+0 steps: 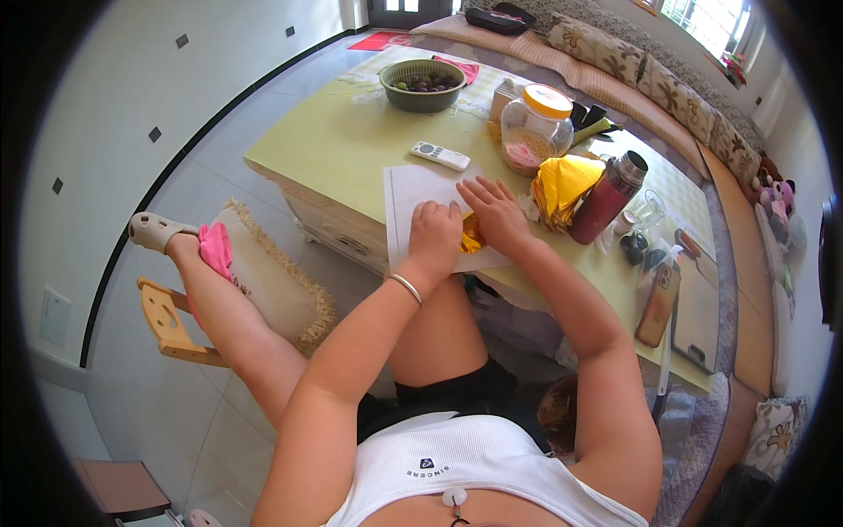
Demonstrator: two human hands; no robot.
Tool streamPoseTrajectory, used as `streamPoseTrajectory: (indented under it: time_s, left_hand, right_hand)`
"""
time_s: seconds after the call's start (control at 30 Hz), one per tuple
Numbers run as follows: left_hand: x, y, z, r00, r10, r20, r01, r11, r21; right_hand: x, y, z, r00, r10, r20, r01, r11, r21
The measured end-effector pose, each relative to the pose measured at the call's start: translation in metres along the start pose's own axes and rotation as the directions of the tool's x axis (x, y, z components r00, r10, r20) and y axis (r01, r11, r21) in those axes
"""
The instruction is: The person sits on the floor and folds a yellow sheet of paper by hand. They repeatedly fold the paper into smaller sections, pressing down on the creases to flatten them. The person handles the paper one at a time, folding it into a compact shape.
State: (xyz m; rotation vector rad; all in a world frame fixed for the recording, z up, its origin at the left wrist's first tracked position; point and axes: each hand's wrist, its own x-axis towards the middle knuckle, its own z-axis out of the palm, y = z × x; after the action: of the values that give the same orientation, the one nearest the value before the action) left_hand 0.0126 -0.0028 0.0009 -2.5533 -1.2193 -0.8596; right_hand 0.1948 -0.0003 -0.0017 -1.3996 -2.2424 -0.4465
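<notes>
A small golden-yellow sheet, perhaps folded paper (472, 235), lies at the table's near edge, mostly covered by my hands. My left hand (435, 232), a silver bangle on its wrist, has its fingers curled down at the sheet's left edge. Across the sheet's far right part, my right hand (497, 216) rests flat with fingers stretched out. Both hands are over a white paper sheet (399, 195) spread on the table. To the right of my right hand stands a stack of similar yellow sheets (562, 186).
Behind the hands lie a white remote (441, 156), a green basket of dark fruit (421, 104) and a clear jar with a yellow lid (537, 132). A dark red thermos (608, 198), a phone (659, 303) and a tablet-like case (696, 321) occupy the right side. A wooden stool (171, 329) stands at left.
</notes>
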Motion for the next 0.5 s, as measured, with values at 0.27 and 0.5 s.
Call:
streamPoseTrajectory:
  time_s: [0.27, 0.5]
  left_hand:
    - [-0.016, 0.006, 0.017, 0.989, 0.022, 0.149, -0.011, 0.997, -0.078]
    - [-0.040, 0.009, 0.025, 0.983, 0.029, 0.183, -0.022, 0.999, -0.042]
  right_hand:
    - [-0.013, 0.018, 0.008, 0.977, -0.022, 0.214, -0.021, 0.980, 0.197]
    - [-0.029, 0.031, 0.024, 0.980, 0.144, 0.135, -0.189, 0.885, 0.425]
